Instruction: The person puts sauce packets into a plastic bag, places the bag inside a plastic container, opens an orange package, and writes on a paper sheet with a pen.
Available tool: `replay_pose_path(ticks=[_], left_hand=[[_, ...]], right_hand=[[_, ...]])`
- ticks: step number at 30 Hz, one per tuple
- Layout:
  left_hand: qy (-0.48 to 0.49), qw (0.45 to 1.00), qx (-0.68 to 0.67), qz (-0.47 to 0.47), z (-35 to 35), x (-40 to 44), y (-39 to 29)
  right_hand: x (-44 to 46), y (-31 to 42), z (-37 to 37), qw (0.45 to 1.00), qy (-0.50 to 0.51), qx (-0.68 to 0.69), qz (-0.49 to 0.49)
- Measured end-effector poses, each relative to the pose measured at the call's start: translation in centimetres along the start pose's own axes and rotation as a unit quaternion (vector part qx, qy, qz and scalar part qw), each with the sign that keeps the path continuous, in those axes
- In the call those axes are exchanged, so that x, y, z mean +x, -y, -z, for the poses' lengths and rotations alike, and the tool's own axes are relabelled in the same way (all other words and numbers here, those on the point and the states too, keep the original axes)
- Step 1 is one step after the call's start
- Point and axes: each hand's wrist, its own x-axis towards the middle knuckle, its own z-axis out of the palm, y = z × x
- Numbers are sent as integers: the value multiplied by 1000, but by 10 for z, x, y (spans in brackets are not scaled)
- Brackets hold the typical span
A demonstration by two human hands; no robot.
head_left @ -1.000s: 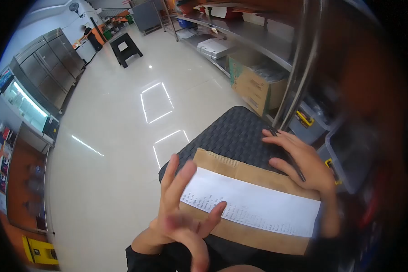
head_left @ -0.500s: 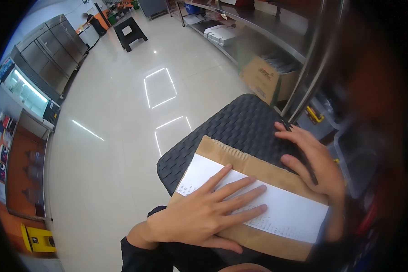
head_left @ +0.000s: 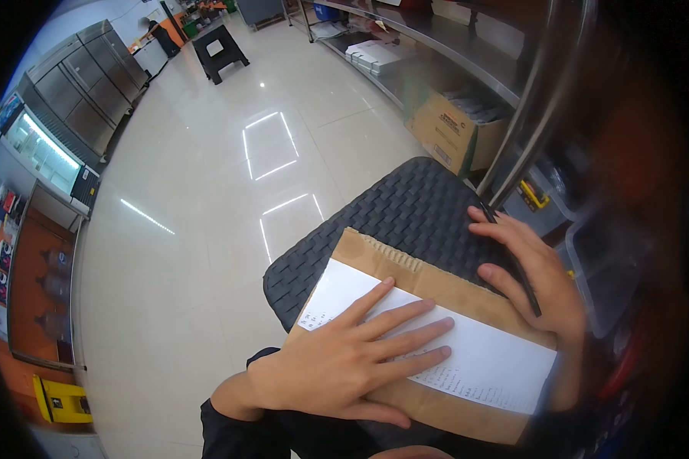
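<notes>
A white sheet of paper (head_left: 497, 344) with rows of small handwriting lies on a piece of brown cardboard (head_left: 429, 279). Both rest on a black stool (head_left: 413, 203) with a woven-pattern top. My left hand (head_left: 344, 359) is flat across the paper, fingers spread, covering part of the writing. At the right, my right hand (head_left: 543, 275) holds a dark pen (head_left: 522, 277), which slants along the hand between thumb and fingers. That hand sits by the cardboard's right end, its fingers slightly bent over the stool's edge.
Metal shelving (head_left: 467, 69) runs along the right, with a cardboard box (head_left: 444, 130) beneath it and clear plastic bins (head_left: 601, 268) nearby. Another black stool (head_left: 220, 55) stands farther off on the tiled floor. Steel refrigerators (head_left: 84, 80) line the left; a person (head_left: 161, 38) is at the back.
The view has shifted very slightly. Both hands, the paper and the pen stay in nearly the same place.
</notes>
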Motion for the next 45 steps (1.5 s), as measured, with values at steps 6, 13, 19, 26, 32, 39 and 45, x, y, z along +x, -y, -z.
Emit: replay_pose_path(ticks=[6,13,19,26,32,39,45], left_hand=[[3,1000,3,2,1,0,0],[10,1000,12,1,3,0,-1],[10,1000,11,1,3,0,-1],[6,1000,6,0,1,-1,0],[3,1000,3,-2,-1,-1,2],[8,1000,10,0,1,-1,1],[19,1000,8,1,4,-1,0]], right_hand=[[0,0,0,1000,3,5,1],[0,1,0,1000,1,7,5],[-1,1,0,1000,1,5,2],[-1,0,0,1000,2,8,-4],[-1,0,-1,1000,1,8,-8],[-2,-1,-1,1000,0,4,-3],[-1,-1,-1,1000,1,10,-3]])
